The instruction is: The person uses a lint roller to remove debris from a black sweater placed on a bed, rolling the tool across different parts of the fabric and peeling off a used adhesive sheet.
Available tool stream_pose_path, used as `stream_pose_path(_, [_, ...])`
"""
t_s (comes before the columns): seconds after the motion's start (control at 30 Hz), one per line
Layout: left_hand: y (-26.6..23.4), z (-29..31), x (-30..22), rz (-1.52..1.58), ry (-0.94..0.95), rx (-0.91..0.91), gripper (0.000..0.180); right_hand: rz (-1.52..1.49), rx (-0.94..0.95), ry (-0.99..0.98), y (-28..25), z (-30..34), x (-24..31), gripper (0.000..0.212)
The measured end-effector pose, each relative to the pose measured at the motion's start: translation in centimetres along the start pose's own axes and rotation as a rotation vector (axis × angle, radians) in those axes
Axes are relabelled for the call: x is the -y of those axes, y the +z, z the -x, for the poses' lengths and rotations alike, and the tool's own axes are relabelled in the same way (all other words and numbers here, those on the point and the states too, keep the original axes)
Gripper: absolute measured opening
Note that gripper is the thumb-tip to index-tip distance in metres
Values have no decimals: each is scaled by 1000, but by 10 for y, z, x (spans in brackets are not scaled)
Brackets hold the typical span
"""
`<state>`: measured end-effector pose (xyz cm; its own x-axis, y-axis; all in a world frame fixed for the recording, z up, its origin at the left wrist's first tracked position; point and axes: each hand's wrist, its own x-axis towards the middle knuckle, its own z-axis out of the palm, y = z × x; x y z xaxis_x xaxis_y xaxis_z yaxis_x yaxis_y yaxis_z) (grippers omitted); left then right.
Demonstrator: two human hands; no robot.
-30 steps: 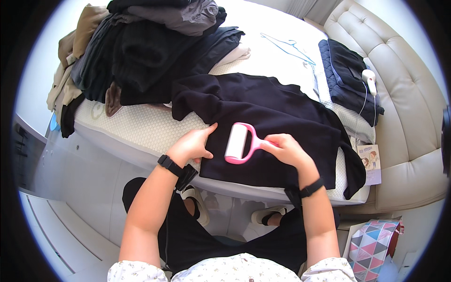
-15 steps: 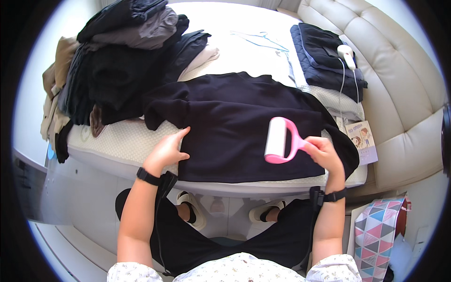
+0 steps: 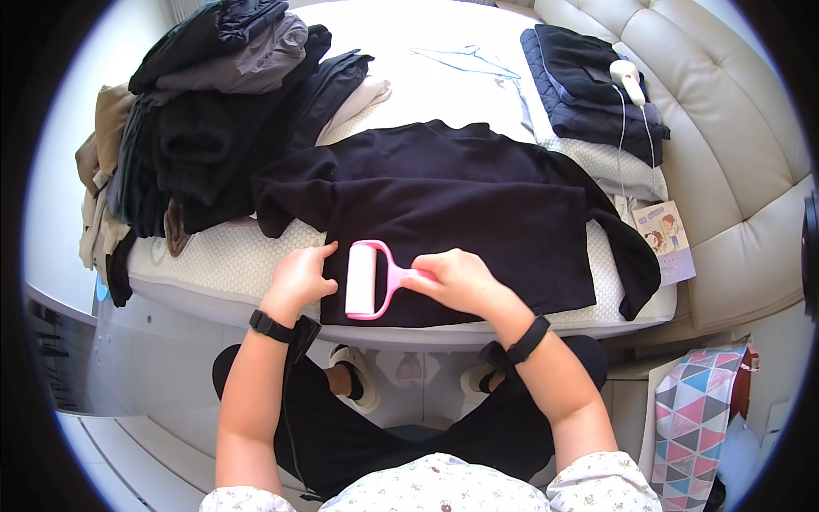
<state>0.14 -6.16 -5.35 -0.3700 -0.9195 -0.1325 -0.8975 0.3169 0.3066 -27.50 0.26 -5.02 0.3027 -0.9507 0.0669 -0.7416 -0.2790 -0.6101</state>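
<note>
A black long-sleeved top (image 3: 478, 230) lies spread on the bed, its hem along the near edge and one sleeve hanging toward the right. My right hand (image 3: 456, 280) grips the pink handle of a lint roller (image 3: 361, 280), whose white roll is over the garment's left part. Whether the roll presses on the cloth I cannot tell. At the garment's left edge rests my left hand (image 3: 299, 277), thumb and index finger apart and touching the border; its other fingers are mostly hidden.
Dark clothes (image 3: 205, 128) are heaped at the left. Blue hangers (image 3: 465, 61) lie farther back. At the right are folded dark clothes (image 3: 580, 94) with a white corded device (image 3: 628, 81), a booklet (image 3: 665, 243) and the padded headboard (image 3: 725, 162). A triangle-patterned bag (image 3: 695, 427) stands lower right.
My right hand has carried the lint roller leftward across the garment, close to my left hand. My left hand stays at the left edge. The right sleeve now hangs lower.
</note>
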Motion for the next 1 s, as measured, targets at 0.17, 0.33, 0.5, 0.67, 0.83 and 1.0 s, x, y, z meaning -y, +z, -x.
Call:
stream_pose_path(0.17, [3, 3, 4, 13, -47, -30, 72, 6, 78, 205, -59, 31, -48, 38])
stream_pose_path(0.33, [-7, 4, -11, 62, -106, 34, 72, -104, -53, 406, -111, 103, -131, 36])
stream_pose_path(0.5, [-4, 4, -12, 23, -106, 22, 73, -37, -227, 565, -148, 195, -172, 35])
stream_pose_path(0.67, [-1, 8, -11, -41, -32, -55, 69, -126, -378, 590, -170, 272, -179, 32])
stream_pose_path(0.83, [2, 11, -25, -31, 58, -133, 62, -314, -580, 481, -182, 278, -159, 35])
stream_pose_path(1.0, [9, 17, -39, 175, 359, -119, 89, -348, -521, 329, -158, 185, -116, 37])
